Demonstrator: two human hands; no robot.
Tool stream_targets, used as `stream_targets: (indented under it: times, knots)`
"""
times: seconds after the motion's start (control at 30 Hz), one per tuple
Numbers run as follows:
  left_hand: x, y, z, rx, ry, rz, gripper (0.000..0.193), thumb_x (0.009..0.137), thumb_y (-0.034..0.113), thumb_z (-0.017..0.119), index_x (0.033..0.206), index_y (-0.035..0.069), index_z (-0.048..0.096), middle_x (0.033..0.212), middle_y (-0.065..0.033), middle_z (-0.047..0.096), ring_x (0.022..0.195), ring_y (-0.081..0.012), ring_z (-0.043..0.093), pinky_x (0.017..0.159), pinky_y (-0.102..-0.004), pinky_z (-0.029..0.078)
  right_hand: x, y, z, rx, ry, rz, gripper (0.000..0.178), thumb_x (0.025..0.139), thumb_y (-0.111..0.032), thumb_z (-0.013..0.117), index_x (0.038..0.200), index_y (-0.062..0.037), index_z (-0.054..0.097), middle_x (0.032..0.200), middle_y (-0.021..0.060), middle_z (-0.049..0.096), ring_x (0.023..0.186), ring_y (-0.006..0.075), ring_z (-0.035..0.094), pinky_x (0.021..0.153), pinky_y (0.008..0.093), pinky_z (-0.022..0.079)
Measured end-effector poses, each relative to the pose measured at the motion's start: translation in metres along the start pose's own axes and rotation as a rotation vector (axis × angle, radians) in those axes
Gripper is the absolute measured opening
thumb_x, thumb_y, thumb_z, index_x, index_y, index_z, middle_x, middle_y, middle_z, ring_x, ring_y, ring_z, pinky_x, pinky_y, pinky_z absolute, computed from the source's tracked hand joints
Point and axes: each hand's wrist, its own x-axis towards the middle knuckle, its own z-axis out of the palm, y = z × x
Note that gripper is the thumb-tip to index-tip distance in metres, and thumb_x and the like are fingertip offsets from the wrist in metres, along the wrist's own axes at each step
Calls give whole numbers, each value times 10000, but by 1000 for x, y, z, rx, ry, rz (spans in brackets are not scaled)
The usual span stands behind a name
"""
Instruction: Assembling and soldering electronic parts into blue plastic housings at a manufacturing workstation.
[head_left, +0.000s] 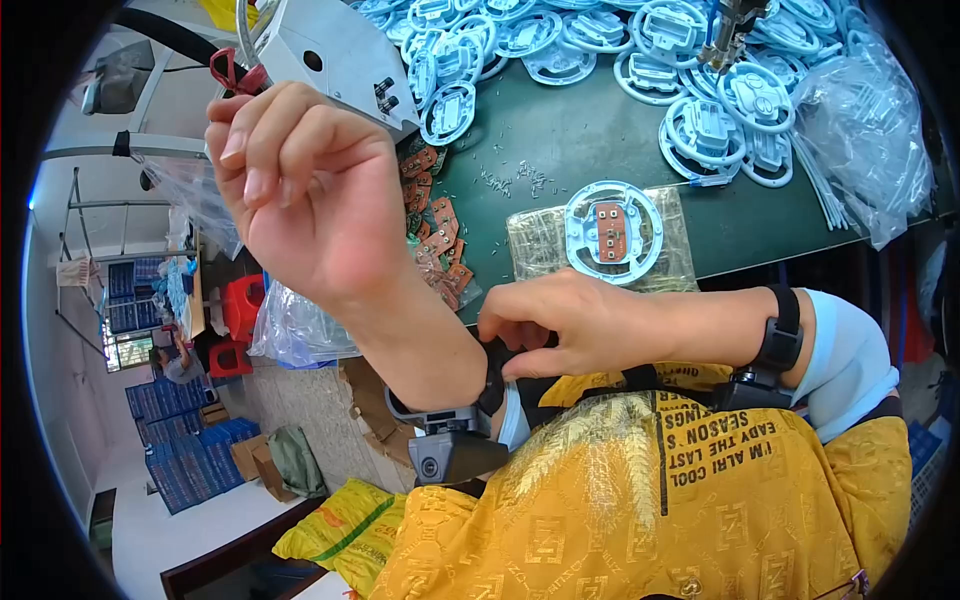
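Observation:
My left hand (310, 190) is raised at the upper left, palm toward me, its fingers loosely bent with nothing in them. Around my left forearm runs a black strap (493, 378), which carries a small camera (450, 457). My right hand (570, 315) reaches across and pinches that strap between thumb and fingers; part of the grip is hidden. Just beyond the right hand, a light-blue plastic ring-shaped part (651, 222) lies on a taped pad (536, 245). A brown circuit board (612, 233) sits in its middle.
Many light-blue ring parts (757, 97) are heaped across the back of the green table (560, 130). Brown circuit boards (440, 230) and small screws (515, 180) lie left of centre. A metal tool tip (728, 40) hangs above the heap. Clear plastic bags (865, 140) flank the table.

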Motion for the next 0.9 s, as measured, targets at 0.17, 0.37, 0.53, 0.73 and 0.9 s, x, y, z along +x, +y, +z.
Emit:
stream_targets:
  times: [0.17,0.37,0.53,0.73,0.9]
  knots:
    - [0,12,-14,-18,-33,-25,89,920,69,584,942,-12,615,714,-25,544,547,-104,515,479,-242,394,-6,6,4,-12,65,-80,311,809,-118,737,1082,-27,619,810,118,659,733,297,668,641,393,519]
    - [-1,15,-21,-24,6,3,105,942,95,576,956,4,625,709,-21,547,565,-104,514,482,-238,387,-6,17,11,-59,100,-268,226,801,-119,736,983,-26,642,819,150,662,775,359,657,642,416,514]
    - [-2,-16,-51,113,65,-24,98,960,80,548,947,-2,601,694,5,501,565,-86,471,487,-219,368,-5,11,1,-139,-124,-254,173,791,-102,737,905,-28,629,814,148,658,741,361,645,619,417,494]
    - [-5,-33,-87,191,239,-76,118,988,137,537,1008,48,612,714,3,511,606,-97,473,509,-230,376,-12,20,9,-13,-147,-86,171,799,-121,726,871,-17,612,724,165,640,691,351,647,608,428,477]
    - [0,-34,-113,359,446,-25,113,985,173,562,1056,104,616,757,-5,567,611,-117,487,523,-247,393,-19,29,8,-201,-33,-16,187,815,-144,728,935,-33,636,736,143,660,697,328,663,630,406,512]
